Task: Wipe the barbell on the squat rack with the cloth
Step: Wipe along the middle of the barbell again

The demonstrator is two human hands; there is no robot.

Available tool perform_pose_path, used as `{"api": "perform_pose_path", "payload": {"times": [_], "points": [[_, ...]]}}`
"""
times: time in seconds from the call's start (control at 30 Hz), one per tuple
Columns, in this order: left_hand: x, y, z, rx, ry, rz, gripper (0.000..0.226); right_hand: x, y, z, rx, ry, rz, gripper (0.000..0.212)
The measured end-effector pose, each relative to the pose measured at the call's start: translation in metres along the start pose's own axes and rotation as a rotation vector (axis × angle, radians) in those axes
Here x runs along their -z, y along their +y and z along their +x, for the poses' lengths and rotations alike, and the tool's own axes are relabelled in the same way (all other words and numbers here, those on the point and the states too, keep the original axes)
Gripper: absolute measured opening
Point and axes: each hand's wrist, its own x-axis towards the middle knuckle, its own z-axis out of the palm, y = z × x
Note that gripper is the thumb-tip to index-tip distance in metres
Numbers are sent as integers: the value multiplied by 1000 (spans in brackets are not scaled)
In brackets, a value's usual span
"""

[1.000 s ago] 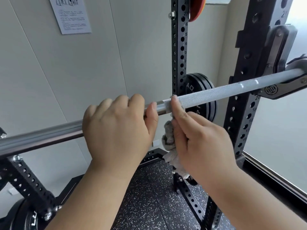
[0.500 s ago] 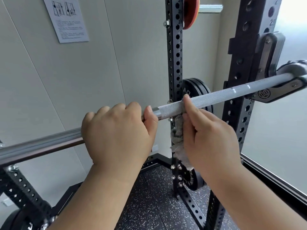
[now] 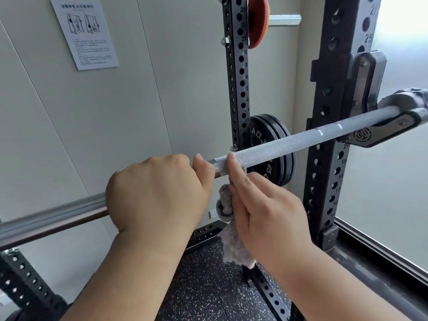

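The silver barbell point(image 3: 289, 144) runs from lower left to upper right and rests in the hook point(image 3: 370, 135) of the black squat rack point(image 3: 328, 112) on the right. My left hand point(image 3: 157, 198) grips the bar's smooth part, fingers curled over the top. Just to its right, my right hand point(image 3: 261, 209) holds a grey cloth point(image 3: 228, 205) against the start of the knurled part, with the index finger and thumb reaching up to the bar. The rest of the cloth hangs down below my palm.
A rear rack upright point(image 3: 236, 77) stands against the wall with black weight plates point(image 3: 271, 147) stored behind the bar and a red plate point(image 3: 257, 22) near the top. A paper notice point(image 3: 84, 33) is on the wall. Speckled rubber flooring point(image 3: 208, 297) lies below.
My right hand with the cloth slid a short way right along the bar and then came back left, close to my left hand. The view has tilted a little upward.
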Motion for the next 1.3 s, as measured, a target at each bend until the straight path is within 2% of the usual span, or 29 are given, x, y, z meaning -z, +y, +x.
{"api": "perform_pose_path", "payload": {"times": [0.13,0.33,0.53,0.73,0.87,1.03,1.17,1.3], "points": [[-2,-1,0,-23,44,-45,52,9,19,11,-130,64,-23,44],[-5,-5,-2,-55,78,-74,48,3,6,4,-14,-12,-14,48],[-4,-5,-3,-56,60,-90,48,6,9,8,-161,43,9,48],[-1,-4,-3,-64,31,-98,50,2,-2,2,-32,-12,-11,48],[3,-6,-2,-72,12,-103,51,7,10,11,-89,50,-58,48],[3,-6,3,-52,-83,-25,60,3,1,4,37,-39,-82,52],[0,-5,5,-40,-119,-6,66,15,21,15,-139,31,-131,54],[2,-6,5,-45,-119,-26,64,8,-4,7,-45,-74,-81,58]]}}
